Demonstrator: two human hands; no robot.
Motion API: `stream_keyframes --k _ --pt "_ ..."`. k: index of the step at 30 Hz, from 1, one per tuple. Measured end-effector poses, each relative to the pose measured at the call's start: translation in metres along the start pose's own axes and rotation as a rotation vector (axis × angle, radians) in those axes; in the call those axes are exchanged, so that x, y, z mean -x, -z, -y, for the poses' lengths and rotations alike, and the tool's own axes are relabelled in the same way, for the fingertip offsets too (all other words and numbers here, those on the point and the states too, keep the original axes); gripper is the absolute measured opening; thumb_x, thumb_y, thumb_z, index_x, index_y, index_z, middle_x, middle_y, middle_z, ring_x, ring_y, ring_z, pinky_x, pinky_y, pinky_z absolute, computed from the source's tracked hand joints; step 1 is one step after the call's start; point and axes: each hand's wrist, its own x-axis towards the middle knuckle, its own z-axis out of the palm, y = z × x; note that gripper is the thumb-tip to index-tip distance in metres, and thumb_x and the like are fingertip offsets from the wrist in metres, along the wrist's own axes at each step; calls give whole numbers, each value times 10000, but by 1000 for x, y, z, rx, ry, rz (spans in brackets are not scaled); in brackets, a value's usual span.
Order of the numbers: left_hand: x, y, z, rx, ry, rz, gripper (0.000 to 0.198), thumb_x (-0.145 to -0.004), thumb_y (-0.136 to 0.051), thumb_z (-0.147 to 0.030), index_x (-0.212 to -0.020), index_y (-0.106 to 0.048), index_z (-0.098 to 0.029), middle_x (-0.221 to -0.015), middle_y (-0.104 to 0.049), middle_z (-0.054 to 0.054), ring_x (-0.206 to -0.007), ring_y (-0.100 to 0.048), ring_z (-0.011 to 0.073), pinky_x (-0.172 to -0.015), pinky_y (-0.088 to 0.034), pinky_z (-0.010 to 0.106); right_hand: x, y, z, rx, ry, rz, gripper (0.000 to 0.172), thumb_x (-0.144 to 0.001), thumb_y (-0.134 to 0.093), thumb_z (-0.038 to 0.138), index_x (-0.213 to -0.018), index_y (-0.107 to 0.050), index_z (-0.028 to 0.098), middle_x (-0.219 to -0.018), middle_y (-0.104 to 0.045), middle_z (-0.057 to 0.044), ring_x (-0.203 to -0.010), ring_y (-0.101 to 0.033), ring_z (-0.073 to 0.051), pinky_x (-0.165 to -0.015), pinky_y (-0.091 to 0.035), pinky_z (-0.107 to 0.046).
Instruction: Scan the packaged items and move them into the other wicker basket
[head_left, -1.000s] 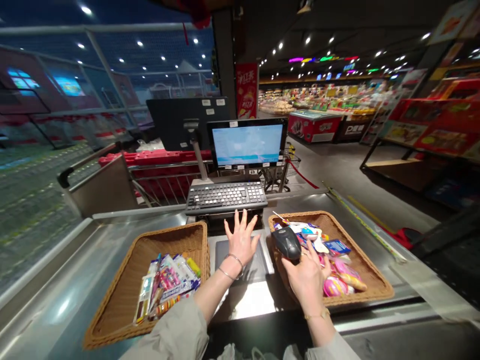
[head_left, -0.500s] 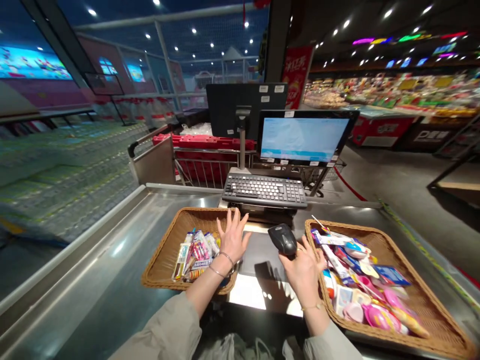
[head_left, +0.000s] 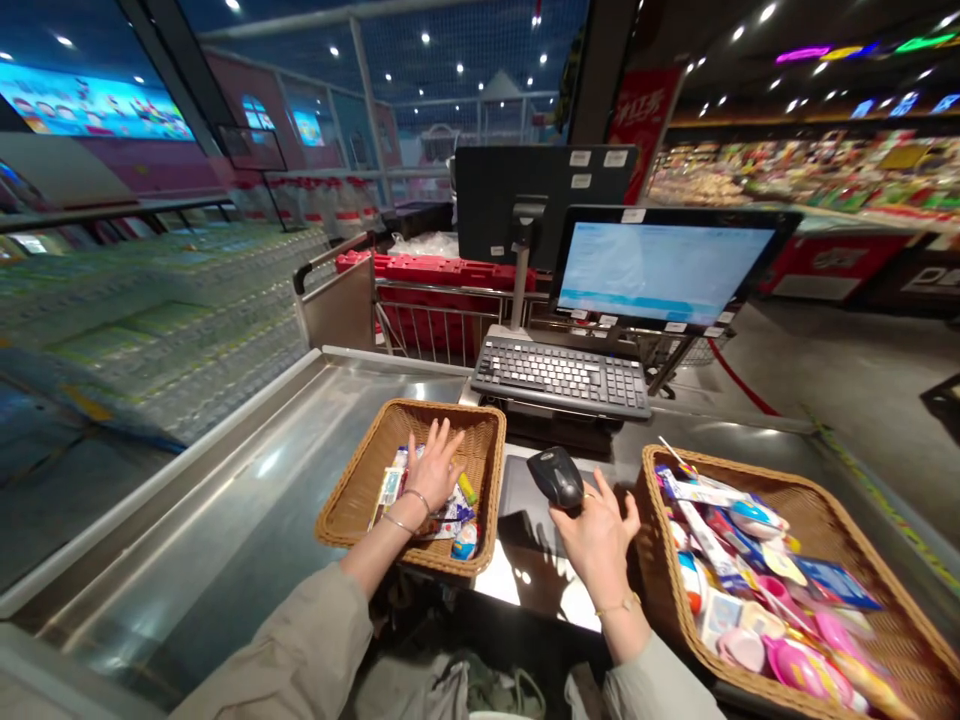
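Observation:
My left hand (head_left: pixel 430 478) reaches into the left wicker basket (head_left: pixel 356 490), fingers spread over small colourful packets (head_left: pixel 452 517). The hand covers part of the pile, and I see nothing gripped in it. A black handheld barcode scanner (head_left: pixel 553 476) is in my right hand (head_left: pixel 598 537), its head pointing up and left above the counter between the two baskets. Some of my right fingers are outstretched while thumb and forefinger grip the scanner. Close on the right stands a larger wicker basket (head_left: pixel 847 512) with several candies and toy-like packages (head_left: pixel 750 570).
A black keyboard (head_left: pixel 562 376) sits at the back of the metal counter (head_left: pixel 247 500). Above it stands a lit monitor (head_left: pixel 660 270), with a second screen's dark back (head_left: pixel 487 205) to its left. Beyond the counter is a metal cart (head_left: pixel 334 300) with red crates (head_left: pixel 442 270).
My left hand has moved left from the basket's right rim to over the packets inside. The scanner stays in my right hand, tilted a little differently. The whole view has shifted.

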Motion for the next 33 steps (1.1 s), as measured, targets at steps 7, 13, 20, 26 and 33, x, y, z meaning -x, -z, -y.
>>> stream_keyframes --k 7,13,20,26,33 --pt "-6 -18 27 -21 -47 126 535 -870 -530 -343 -1394 -452 -268 -1565 -283 98 -1459 -197 291 -1156 -68 624 1 -7 6 21 18 -3 206 -757 -518 336 -839 -679 238 -1058 -720 -41 -1292 -451 -276 -1093 -106 -538" --pt "-20 -32 36 -31 -108 278 539 -845 -555 -308 -1374 -467 -251 -1556 -299 124 -1453 -217 286 -1157 -60 606 -1 -13 10 32 1 -1 210 -759 -514 336 -847 -678 237 -1062 -719 -53 -1287 -456 -278 -1091 -108 -542" --pt "-35 -66 42 -25 -232 457 586 -770 -639 -273 -1338 -501 -235 -1532 -350 134 -1433 -269 301 -1141 -216 549 -2 -19 10 44 -32 14 220 -758 -508 340 -850 -676 230 -1082 -713 -51 -1287 -450 -276 -1100 -85 -539" --pt "-37 -86 45 -29 -313 548 559 -763 -641 -237 -1307 -518 -208 -1502 -394 155 -1403 -332 307 -1110 -295 518 -3 -22 12 56 -72 29 207 -760 -518 343 -823 -677 226 -1101 -708 -57 -1291 -450 -280 -1107 -77 -525" --pt "-40 -99 52 -23 -369 544 425 -812 -593 -238 -1233 -547 -206 -1477 -426 151 -1387 -351 307 -1117 -243 555 -2 -25 11 53 -93 39 211 -761 -516 339 -817 -679 217 -1114 -703 -68 -1292 -445 -289 -1109 -76 -537"
